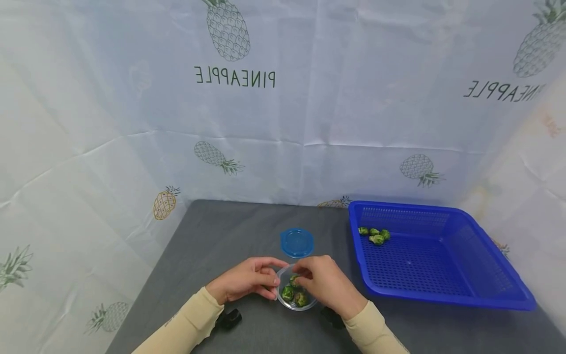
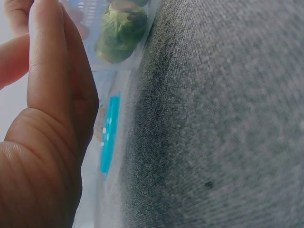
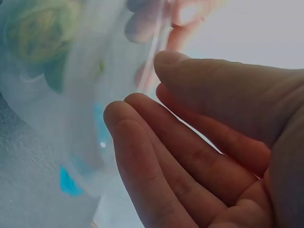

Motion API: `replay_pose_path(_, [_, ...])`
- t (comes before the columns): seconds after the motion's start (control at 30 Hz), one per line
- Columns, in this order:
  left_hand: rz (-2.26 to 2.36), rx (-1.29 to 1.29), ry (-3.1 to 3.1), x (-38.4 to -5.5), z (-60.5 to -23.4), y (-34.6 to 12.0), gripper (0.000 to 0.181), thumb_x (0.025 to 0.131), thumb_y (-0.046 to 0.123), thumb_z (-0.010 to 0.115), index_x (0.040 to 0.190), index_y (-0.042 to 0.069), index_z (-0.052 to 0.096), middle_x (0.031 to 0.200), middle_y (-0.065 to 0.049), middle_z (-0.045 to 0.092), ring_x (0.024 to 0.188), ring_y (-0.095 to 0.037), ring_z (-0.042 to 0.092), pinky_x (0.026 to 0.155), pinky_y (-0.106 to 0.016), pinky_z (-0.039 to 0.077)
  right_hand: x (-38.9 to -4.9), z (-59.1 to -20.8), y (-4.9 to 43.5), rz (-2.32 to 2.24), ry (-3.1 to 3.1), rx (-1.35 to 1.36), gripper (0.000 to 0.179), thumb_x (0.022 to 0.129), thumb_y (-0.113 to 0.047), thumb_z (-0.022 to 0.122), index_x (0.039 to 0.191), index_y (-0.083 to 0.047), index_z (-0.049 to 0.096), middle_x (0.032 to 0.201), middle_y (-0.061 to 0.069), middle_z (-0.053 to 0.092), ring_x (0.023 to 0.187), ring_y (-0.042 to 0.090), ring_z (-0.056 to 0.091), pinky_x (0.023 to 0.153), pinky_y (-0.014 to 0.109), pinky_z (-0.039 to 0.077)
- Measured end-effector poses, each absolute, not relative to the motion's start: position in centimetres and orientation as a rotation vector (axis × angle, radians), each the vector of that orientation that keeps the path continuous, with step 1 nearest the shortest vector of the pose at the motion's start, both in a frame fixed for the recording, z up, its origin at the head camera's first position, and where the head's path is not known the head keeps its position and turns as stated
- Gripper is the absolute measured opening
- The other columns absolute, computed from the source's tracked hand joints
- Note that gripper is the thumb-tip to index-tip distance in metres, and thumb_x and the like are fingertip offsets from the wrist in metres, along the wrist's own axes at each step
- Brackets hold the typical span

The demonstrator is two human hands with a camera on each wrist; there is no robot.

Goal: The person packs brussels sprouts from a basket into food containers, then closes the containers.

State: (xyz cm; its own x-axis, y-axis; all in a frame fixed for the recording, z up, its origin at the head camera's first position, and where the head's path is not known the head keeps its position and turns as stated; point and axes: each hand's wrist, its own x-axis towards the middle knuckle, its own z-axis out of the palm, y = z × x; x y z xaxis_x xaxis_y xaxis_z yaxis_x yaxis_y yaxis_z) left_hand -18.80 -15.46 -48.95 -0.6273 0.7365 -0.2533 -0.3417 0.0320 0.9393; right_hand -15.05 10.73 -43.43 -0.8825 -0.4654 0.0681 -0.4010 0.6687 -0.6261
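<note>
A clear round plastic container (image 1: 294, 307) stands on the grey table in front of me, with several Brussels sprouts (image 1: 300, 299) inside. My left hand (image 1: 247, 279) grips its left side, thumb and fingers at the rim. Over the container's right side, my right hand (image 1: 326, 282) bends down with its fingertips at the rim, partly covering one sprout. The right wrist view shows a gap between that thumb and the loosely bent fingers, with nothing held there. Just beyond the container lies a round blue lid (image 1: 297, 243).
On the right stands a large blue plastic basket (image 1: 409, 290) with several more Brussels sprouts (image 1: 377, 239) in its far left corner. A pineapple-print curtain (image 1: 305, 123) hangs behind and beside the grey table (image 1: 212, 236).
</note>
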Motion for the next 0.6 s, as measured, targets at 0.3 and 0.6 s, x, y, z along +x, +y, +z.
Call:
replay_pose_path(0.3, [1.708, 0.428, 1.528, -18.8, -48.6, -15.4, 0.060, 0.104, 0.014, 0.072, 0.159, 0.006, 0.050, 0.103, -0.006, 0.075, 0.087, -0.014, 0.076, 0.088, -0.036, 0.069, -14.2, -39.1, 13.9, -0.882, 2.928, -0.621, 0.018, 0.095, -0.009, 0.083, 0.112, -0.016, 0.083, 0.104, -0.001, 0.081, 0.088, 0.008, 0.074, 0.076, 0.024, 0.062])
replay_pose_path(0.6, [1.700, 0.415, 1.538, -18.7, -48.9, -15.4, 0.061, 0.103, 0.014, 0.073, 0.160, 0.005, 0.050, 0.104, -0.007, 0.075, 0.088, -0.014, 0.077, 0.088, -0.036, 0.069, -16.3, -35.4, 22.3, -0.665, 3.031, -0.541, 0.017, 0.099, -0.010, 0.079, 0.116, -0.012, 0.082, 0.107, 0.002, 0.081, 0.092, 0.014, 0.075, 0.081, 0.038, 0.066])
